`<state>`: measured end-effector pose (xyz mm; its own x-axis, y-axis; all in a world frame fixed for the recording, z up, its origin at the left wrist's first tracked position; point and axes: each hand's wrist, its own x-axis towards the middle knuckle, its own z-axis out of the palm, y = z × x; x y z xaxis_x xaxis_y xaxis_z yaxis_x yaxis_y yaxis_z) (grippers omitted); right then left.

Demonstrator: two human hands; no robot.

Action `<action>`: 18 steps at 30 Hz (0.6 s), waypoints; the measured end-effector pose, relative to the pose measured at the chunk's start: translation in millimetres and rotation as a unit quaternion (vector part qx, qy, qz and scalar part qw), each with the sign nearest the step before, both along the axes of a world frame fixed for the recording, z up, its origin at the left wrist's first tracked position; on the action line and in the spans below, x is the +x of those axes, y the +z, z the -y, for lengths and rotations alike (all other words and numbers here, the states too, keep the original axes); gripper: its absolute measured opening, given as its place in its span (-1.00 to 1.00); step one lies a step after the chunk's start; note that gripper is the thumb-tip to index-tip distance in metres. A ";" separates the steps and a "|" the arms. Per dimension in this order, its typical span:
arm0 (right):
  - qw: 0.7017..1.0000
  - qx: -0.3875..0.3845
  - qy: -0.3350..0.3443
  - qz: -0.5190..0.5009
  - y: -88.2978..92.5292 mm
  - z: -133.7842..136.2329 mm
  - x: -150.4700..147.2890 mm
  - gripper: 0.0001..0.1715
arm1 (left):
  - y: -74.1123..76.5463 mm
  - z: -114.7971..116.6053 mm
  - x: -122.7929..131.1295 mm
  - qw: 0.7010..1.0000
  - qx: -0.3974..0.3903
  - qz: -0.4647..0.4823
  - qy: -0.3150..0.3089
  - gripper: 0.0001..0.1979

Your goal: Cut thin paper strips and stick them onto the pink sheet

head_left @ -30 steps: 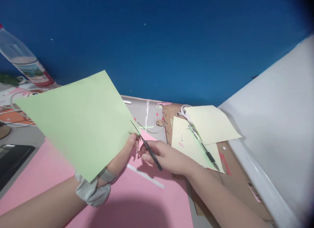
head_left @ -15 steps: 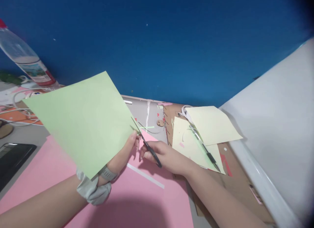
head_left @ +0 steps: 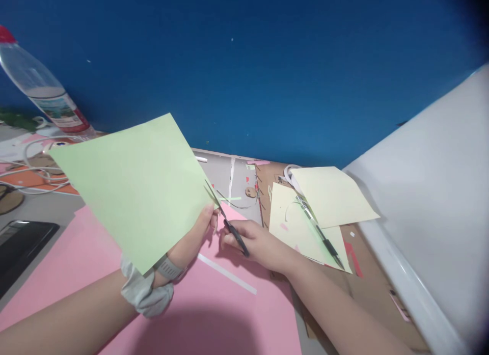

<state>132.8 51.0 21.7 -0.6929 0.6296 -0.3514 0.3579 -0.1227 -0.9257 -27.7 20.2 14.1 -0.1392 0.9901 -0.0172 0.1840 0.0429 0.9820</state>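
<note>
My left hand pinches the right corner of a light green paper sheet and holds it up above the desk. My right hand grips small black scissors, whose open blades sit at the sheet's right edge beside my left thumb. A grey watch band and a grey scrunchie are on my left wrist. Most of my left fingers are hidden behind the sheet.
A pink sheet with a white strip lies under my hands. Pale yellow sheets with a pen lie on brown cardboard at right. A plastic bottle, cables and a dark device are at left. Blue wall behind.
The green sheet has shifted slightly right and turned a little in my left hand. The scissors have stayed at its right edge, edging further in.
</note>
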 end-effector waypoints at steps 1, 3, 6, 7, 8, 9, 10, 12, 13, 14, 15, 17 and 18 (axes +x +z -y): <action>1.000 -0.003 -0.002 -0.004 -0.9 0.2 -0.4 -0.53 | -0.5 -0.1 -0.3 1.000 -0.001 0.003 -0.003 -0.55; 1.000 -0.006 -0.006 -0.010 -2.6 0.3 -0.9 -0.52 | -2.2 -0.4 -0.9 1.000 0.000 0.004 -0.009 -0.54; 1.000 -0.013 -0.011 -0.017 -4.4 -0.2 -1.1 -0.50 | -4.6 -1.0 -1.6 1.000 0.001 -0.005 -0.003 -0.55; 1.000 -0.017 -0.013 -0.020 -4.7 -0.5 -1.0 -0.50 | -5.0 -1.2 -1.7 1.000 0.000 -0.007 0.001 -0.55; 0.999 -0.022 -0.014 -0.023 -4.9 -0.7 -0.9 -0.49 | -5.1 -1.4 -1.8 1.000 0.000 -0.010 0.002 -0.55; 0.999 -0.027 -0.014 -0.027 -4.8 -0.8 -0.8 -0.49 | -4.9 -1.5 -1.8 1.000 -0.001 -0.012 0.002 -0.54; 0.999 -0.032 -0.015 -0.030 -4.6 -0.9 -0.8 -0.49 | -4.5 -1.5 -1.7 1.000 -0.002 -0.015 -0.001 -0.53; 0.998 -0.040 -0.015 -0.035 -3.9 -0.9 -1.1 -0.48 | -3.5 -1.5 -1.6 1.000 -0.004 -0.019 -0.008 -0.52; 0.998 -0.042 -0.015 -0.038 -3.6 -0.7 -1.4 -0.48 | -3.2 -1.3 -1.5 1.000 -0.004 -0.020 -0.009 -0.52; 0.998 -0.045 -0.016 -0.040 -3.4 -0.5 -1.7 -0.47 | -3.0 -1.2 -1.4 1.000 -0.006 -0.018 -0.009 -0.53; 0.998 -0.048 -0.017 -0.041 -3.3 -0.4 -2.0 -0.47 | -3.0 -1.0 -1.3 1.000 -0.007 -0.016 -0.006 -0.53; 0.998 -0.052 -0.019 -0.041 -3.6 -0.2 -2.3 -0.46 | -3.3 -0.7 -1.3 1.000 -0.009 -0.008 -0.001 -0.56; 0.998 -0.053 -0.020 -0.040 -3.8 -0.2 -2.3 -0.46 | -3.5 -0.7 -1.3 1.000 -0.010 -0.005 0.002 -0.56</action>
<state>130.4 51.3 17.9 -0.6966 0.6189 -0.3629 0.2771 -0.2344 -0.9318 -29.0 20.9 10.6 -0.1426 0.9892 -0.0349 0.1944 0.0626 0.9789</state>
